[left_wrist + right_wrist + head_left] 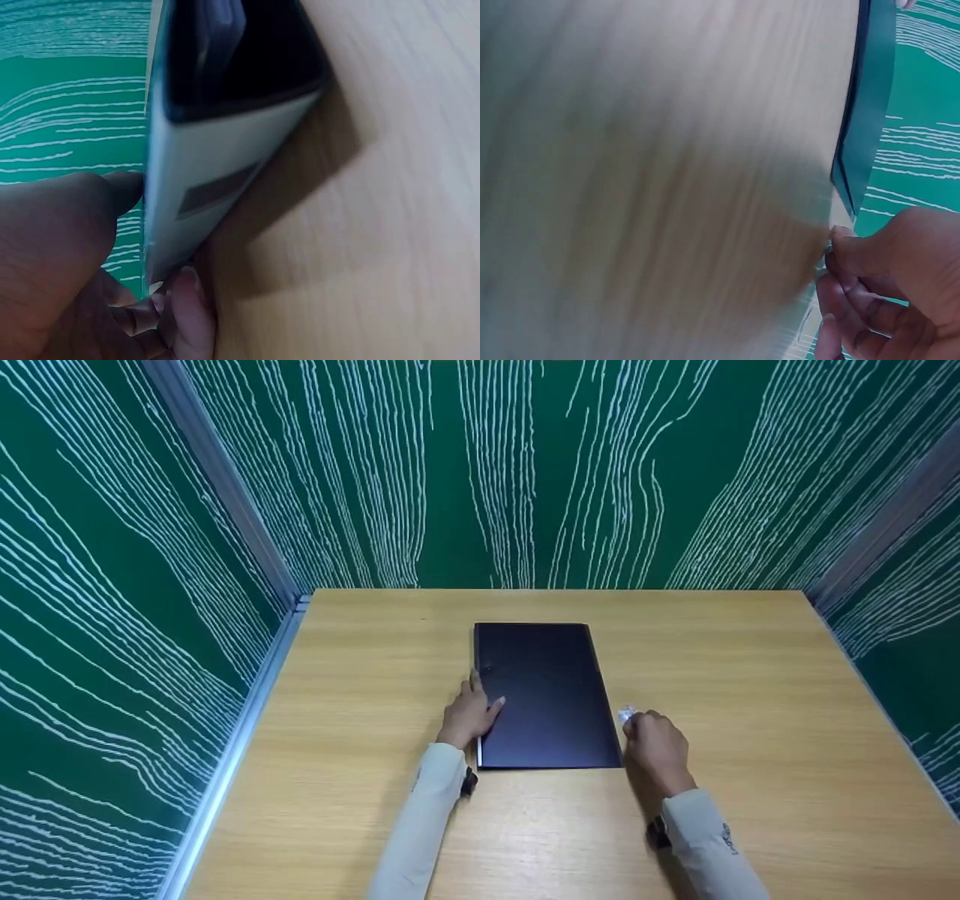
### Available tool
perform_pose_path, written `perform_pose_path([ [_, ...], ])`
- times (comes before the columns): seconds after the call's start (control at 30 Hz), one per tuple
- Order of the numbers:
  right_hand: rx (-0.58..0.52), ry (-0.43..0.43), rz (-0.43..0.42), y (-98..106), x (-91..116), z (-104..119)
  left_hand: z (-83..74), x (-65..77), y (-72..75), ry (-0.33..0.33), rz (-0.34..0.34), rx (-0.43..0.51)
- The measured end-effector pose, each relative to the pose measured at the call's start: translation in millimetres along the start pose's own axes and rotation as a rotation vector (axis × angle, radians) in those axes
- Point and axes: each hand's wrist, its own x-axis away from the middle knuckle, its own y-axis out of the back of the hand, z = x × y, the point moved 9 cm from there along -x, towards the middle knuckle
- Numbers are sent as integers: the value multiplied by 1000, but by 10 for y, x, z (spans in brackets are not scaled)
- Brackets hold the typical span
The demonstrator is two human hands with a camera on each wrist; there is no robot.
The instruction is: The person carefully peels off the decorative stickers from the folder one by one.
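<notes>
A black binder (544, 697) lies closed on the table, its pale spine facing left. My left hand (469, 712) holds it at the spine, the thumb over the cover. In the left wrist view, that hand's fingertips (191, 307) curl at the spine's lower edge, and a dark label shows on the spine (217, 187). To the right of the binder, my right hand (658, 746) pinches a small crumpled piece of clear, shiny plastic (627, 712), mostly hidden by the fingers. In the right wrist view, the right hand (892, 292) is near the binder's corner (847, 187).
A light wooden table (337, 660) spreads beneath both hands. Green walls with white wavy lines (450, 472) stand behind and at both sides. A metal frame post (225, 472) rises at the back left corner.
</notes>
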Motion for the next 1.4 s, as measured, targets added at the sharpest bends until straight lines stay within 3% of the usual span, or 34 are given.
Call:
perform_pose_path([
  [0.47, -16, -23, 41, 3, 7, 23, -37, 18, 46, 22, -45, -25],
  [0.93, 7, -1, 11, -32, 20, 84, -32, 5, 51, 17, -22, -29],
  [1.4, 19, 7, -13, -24, 56, 107, -70, 44, 53, 0, -69, -11],
])
